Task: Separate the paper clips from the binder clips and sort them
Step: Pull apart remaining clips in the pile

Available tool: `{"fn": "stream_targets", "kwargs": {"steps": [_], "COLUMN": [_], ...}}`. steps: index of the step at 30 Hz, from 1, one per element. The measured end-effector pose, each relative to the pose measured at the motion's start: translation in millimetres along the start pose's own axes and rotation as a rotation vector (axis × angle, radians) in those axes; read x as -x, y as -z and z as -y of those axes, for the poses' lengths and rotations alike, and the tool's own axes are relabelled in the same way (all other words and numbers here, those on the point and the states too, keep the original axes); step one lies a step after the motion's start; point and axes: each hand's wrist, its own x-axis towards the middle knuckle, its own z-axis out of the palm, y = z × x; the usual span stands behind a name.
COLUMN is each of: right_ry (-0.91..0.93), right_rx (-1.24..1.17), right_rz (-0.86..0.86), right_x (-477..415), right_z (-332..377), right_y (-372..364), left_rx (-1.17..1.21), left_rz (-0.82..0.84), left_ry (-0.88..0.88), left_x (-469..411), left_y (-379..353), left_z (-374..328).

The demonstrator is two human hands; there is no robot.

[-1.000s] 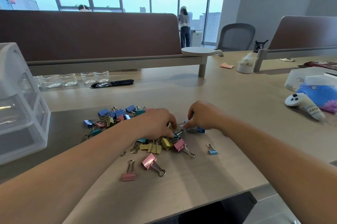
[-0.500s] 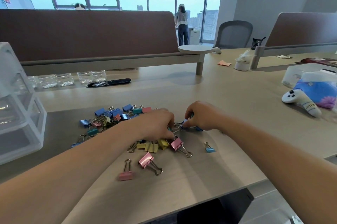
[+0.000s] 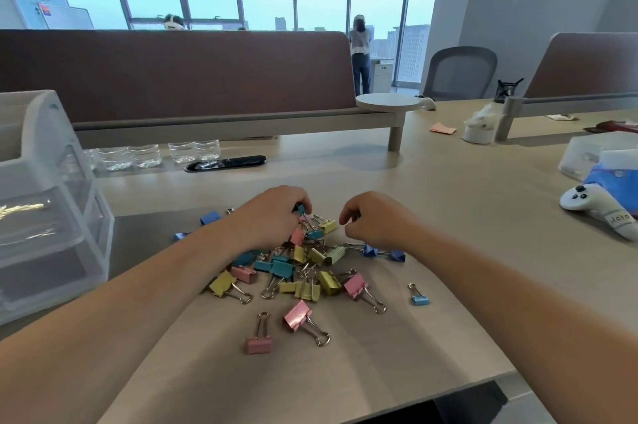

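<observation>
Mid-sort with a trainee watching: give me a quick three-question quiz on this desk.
1. True or false: the small light-blue binder clip lies apart from the pile of coloured binder clips.
2. What lies at the right side of the beige table? A) white plastic handheld controller B) black stapler C) red scissors.
3. Fill in: the binder clip nearest the table's front edge is ___.
Key: 1 true; 2 A; 3 pink.

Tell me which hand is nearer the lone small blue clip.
Right. The right hand is just beyond the small blue clip; the left hand is farther, across the pile.
</observation>
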Motion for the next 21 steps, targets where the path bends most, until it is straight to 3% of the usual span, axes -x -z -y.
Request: {"fn": "stream_targets", "kwargs": {"steps": [7,14,21], "right_ry": [0.068,0.133,0.137], "right_rx": [0.126,0.378,0.415], "right_rz": [0.042,0.126,0.14], "right_x": [-23,-36,-40], "right_z": [23,38,43], "right_y": [-15,-21,-28], "left_rx": [0.066,-0.066,-0.139], "left_rz": [0.004,0.096,0.148], "left_ry": [0.056,0.025,0.014], "left_x": [2,6,13], "left_y": [12,14,10], "left_z": [18,29,31]}}
